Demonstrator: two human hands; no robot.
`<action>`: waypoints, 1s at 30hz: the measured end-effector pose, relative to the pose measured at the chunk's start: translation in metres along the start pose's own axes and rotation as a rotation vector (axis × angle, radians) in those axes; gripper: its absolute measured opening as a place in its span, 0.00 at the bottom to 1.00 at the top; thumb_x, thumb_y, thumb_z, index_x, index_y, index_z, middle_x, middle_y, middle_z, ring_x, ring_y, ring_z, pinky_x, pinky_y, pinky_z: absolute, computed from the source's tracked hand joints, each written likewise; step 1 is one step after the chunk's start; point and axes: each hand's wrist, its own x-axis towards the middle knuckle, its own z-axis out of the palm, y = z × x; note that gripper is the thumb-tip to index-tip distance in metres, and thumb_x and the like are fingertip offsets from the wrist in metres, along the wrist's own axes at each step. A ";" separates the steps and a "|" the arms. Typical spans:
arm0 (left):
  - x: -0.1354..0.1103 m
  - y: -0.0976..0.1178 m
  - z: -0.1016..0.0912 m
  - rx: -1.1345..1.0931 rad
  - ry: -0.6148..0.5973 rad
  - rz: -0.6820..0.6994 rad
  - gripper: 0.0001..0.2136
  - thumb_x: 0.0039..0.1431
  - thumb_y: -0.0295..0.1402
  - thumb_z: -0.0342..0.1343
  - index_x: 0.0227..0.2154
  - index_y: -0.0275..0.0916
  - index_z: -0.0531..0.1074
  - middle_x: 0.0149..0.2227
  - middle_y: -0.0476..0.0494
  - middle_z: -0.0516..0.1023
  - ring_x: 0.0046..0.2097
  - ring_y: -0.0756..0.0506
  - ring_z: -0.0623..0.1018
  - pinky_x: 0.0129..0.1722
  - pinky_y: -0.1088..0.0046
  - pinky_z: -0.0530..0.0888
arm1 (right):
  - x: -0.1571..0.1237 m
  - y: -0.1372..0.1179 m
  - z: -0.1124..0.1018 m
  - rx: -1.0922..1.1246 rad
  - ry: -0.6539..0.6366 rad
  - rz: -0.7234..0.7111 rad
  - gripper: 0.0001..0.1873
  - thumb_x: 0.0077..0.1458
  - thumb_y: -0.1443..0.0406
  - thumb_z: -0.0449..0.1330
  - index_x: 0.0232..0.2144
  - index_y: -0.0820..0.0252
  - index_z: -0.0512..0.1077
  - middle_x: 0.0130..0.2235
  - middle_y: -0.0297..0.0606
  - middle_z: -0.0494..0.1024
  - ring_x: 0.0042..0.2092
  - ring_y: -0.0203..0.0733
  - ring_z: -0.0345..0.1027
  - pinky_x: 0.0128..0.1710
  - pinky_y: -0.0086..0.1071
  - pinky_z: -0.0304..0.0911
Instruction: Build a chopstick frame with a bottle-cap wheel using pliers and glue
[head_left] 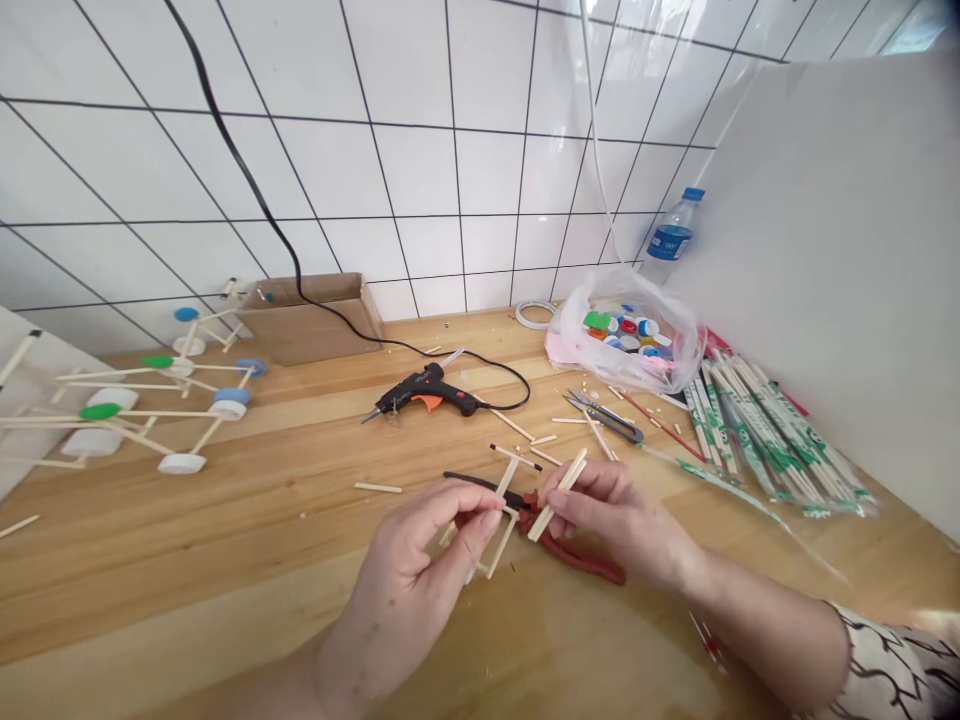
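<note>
My left hand (431, 560) pinches a small frame of glued wooden sticks (504, 540), with a dark-tipped crosspiece at its far end. Part of the frame is hidden behind my fingers. In my right hand (611, 510) are short pale wooden sticks (559, 495), held side by side and slanting upward, close to the frame but apart from it. Beneath both hands lie pliers with red handles (592, 565), partly covered. A black glue gun (427, 390) rests on the table beyond my hands, its nozzle pointing left.
Left stand stick models with bottle-cap wheels (180, 463) and a cardboard box (315, 320). A plastic bag of caps (630, 340), thread snips (607, 418), wrapped chopsticks (772, 430), a tape roll (535, 314) and a water bottle (675, 235) are at the right. Stick offcuts lie scattered.
</note>
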 end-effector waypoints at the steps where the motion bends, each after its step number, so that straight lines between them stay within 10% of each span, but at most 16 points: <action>1: 0.000 0.002 0.000 0.000 0.005 0.007 0.05 0.59 0.31 0.53 0.33 0.42 0.74 0.31 0.52 0.78 0.32 0.52 0.76 0.33 0.80 0.71 | -0.001 0.000 0.002 0.019 -0.022 0.020 0.16 0.49 0.54 0.64 0.28 0.64 0.74 0.22 0.33 0.73 0.19 0.28 0.59 0.17 0.24 0.51; 5: 0.000 0.006 0.000 -0.003 -0.003 0.025 0.05 0.58 0.30 0.53 0.31 0.42 0.75 0.30 0.52 0.78 0.31 0.52 0.75 0.32 0.81 0.70 | -0.005 -0.001 0.006 0.074 -0.084 0.070 0.17 0.49 0.54 0.64 0.30 0.64 0.74 0.22 0.30 0.71 0.16 0.24 0.50 0.14 0.22 0.43; 15: -0.004 0.014 0.006 -0.082 -0.243 -0.102 0.09 0.60 0.32 0.50 0.28 0.40 0.74 0.27 0.51 0.76 0.29 0.51 0.74 0.30 0.78 0.69 | -0.010 -0.004 0.012 -0.026 -0.149 -0.029 0.15 0.50 0.56 0.63 0.29 0.63 0.74 0.25 0.32 0.73 0.28 0.31 0.64 0.30 0.26 0.59; 30: -0.006 0.015 0.014 -0.196 -0.223 -0.194 0.05 0.51 0.27 0.56 0.30 0.42 0.74 0.27 0.52 0.77 0.28 0.51 0.74 0.30 0.79 0.73 | -0.014 0.003 0.018 -0.027 -0.219 -0.060 0.15 0.52 0.56 0.62 0.27 0.64 0.70 0.27 0.33 0.69 0.31 0.34 0.62 0.34 0.30 0.59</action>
